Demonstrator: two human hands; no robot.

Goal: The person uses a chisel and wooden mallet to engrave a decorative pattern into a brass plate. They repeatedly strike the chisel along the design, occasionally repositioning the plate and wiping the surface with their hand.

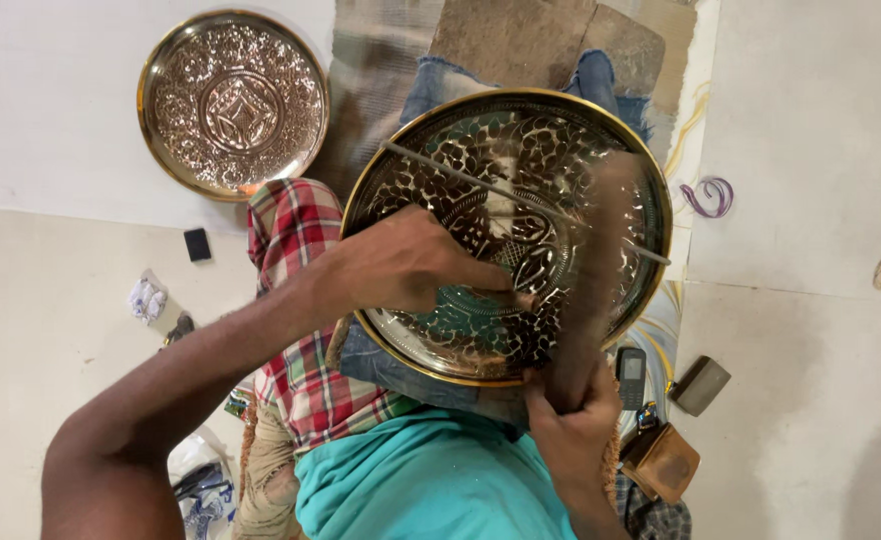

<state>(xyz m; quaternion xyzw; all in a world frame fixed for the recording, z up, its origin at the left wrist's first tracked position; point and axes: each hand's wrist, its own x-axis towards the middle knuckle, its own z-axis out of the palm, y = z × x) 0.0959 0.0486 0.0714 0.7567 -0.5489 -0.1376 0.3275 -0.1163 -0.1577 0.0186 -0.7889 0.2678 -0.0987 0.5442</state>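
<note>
Right in the middle of the view sits a big round engraved metal plate with a gold-coloured rim, resting on the person's lap over blue jeans. Its face is packed with dark leaf-and-swirl patterning, and a thin straight rod lies across its top from left to right.

The left hand comes in from the left and rests on the plate's face, its fingers closed around something small and thin pressed against the metal; can't really make out the tool itself. The right hand is at the near edge of the plate, fingers wrapped tight round the handle of what looks like a mallet, badly motion-blurred, so it's just a brown smear over the right half of the plate.

Around that: a red-and-white checked cloth lies under the left forearm, and a teal shirt fills the near edge. Far left on the floor lies a second, smaller engraved plate, well apart from the first. Right of the lap there's a small phone, a grey block, a brown box and a loop of purple wire. A small black square sits on the left.
</note>
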